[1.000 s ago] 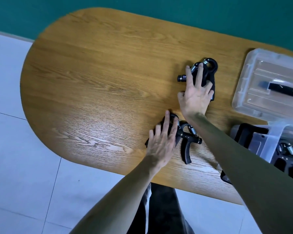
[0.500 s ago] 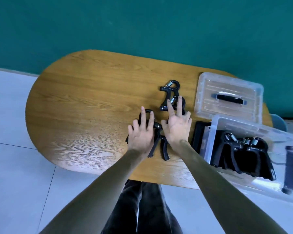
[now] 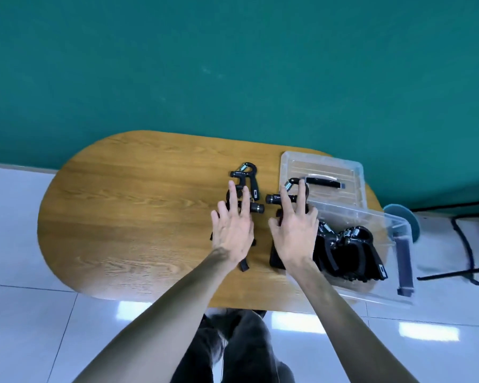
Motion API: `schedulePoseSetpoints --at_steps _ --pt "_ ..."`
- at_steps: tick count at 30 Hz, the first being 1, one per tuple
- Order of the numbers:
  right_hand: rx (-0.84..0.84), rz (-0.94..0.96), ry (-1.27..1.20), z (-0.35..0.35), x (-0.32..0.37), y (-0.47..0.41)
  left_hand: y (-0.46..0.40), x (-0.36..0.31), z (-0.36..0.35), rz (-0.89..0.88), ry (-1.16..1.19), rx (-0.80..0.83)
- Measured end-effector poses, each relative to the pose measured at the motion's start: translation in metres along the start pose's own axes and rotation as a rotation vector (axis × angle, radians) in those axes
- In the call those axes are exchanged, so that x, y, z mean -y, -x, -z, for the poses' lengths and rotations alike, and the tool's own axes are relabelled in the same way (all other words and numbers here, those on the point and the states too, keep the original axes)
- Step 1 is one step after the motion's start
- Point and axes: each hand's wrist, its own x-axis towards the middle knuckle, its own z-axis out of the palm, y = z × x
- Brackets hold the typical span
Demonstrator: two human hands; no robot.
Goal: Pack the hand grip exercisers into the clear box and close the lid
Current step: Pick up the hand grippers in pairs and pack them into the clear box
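Spread flat, the left hand point(image 3: 234, 233) and right hand point(image 3: 295, 233) each cover most of a black hand grip exerciser point(image 3: 256, 208), a third point(image 3: 245, 176) lying bare beyond the left fingers, more packed in the clear box point(image 3: 396, 244) beside the right hand, lid point(image 3: 321, 167) off.

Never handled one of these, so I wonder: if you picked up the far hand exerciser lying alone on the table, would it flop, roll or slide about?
The far exerciser looks like hard black plastic with a metal spring, so it probably stays stiff, though the handles may squeeze together. Its flat, hooked shape suggests it won't roll. On the smooth table it might slide if pushed.
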Motion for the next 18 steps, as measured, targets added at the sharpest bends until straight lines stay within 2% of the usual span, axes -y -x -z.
schedulePoseSetpoints --at_steps 14,18 --pt "0.004 -0.249 -0.051 0.032 -0.179 0.057 0.024 -0.179 -0.042 -0.152 0.019 0.011" --pt "0.028 -0.251 -0.091 0.028 -0.222 0.061 0.022 -0.213 -0.060 -0.180 -0.003 0.029"
